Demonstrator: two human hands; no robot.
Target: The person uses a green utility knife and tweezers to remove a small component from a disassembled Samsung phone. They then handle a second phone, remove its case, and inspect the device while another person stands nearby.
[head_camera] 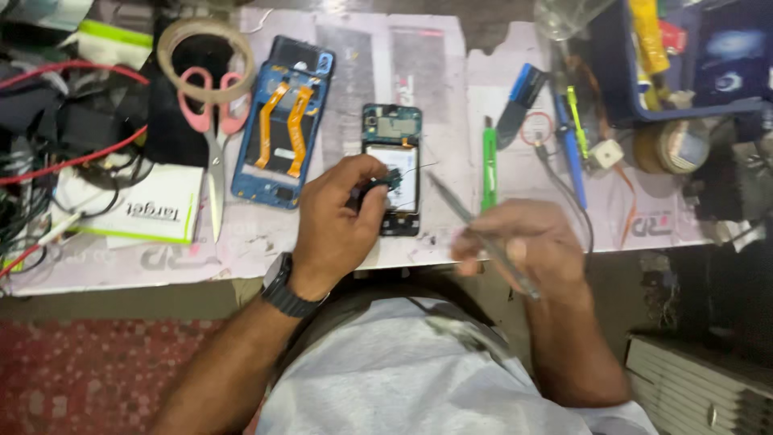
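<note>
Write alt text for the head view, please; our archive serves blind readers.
A person's left hand pinches a small dark part over an opened phone on a cluttered workbench, while the right hand holds tweezers. A blue phone back cover and pink-handled scissors lie to the left.

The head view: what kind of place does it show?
Probably a phone repair bench: an opened smartphone under the left hand, tweezers in the right hand, and a blue phone back frame nearby.
</note>
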